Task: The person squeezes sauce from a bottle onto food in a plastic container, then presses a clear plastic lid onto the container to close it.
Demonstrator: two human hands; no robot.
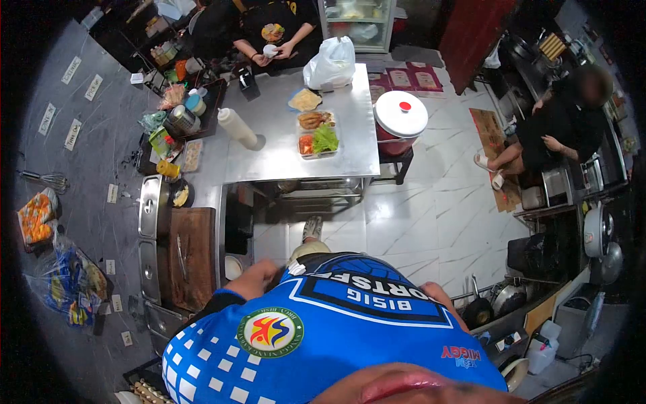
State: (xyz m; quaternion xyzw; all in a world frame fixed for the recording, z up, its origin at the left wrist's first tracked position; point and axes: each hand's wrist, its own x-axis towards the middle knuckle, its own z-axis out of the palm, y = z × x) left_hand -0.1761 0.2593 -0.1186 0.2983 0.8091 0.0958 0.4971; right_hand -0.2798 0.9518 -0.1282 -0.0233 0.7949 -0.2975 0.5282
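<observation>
My left hand [259,276] hangs low beside my body, near the wooden cutting board [192,259]; its fingers are blurred. On my other side only part of a forearm shows and my right hand is out of sight. In front of me, a tray of food [317,135] with lettuce, something red and browned pieces sits on the steel table [276,158]. Behind the tray is a light-coloured food on a blue-edged plate [305,100]. A white squeeze bottle [237,129] stands to its left, and a white plastic bag [330,65] is at the back.
A person [274,30] behind the table holds a small white thing. Another person [558,128] sits at the right. A white-lidded red container [401,116] stands beside the table. Metal lidded pans [153,205] line the left counter. Pans [478,311] lie at the lower right.
</observation>
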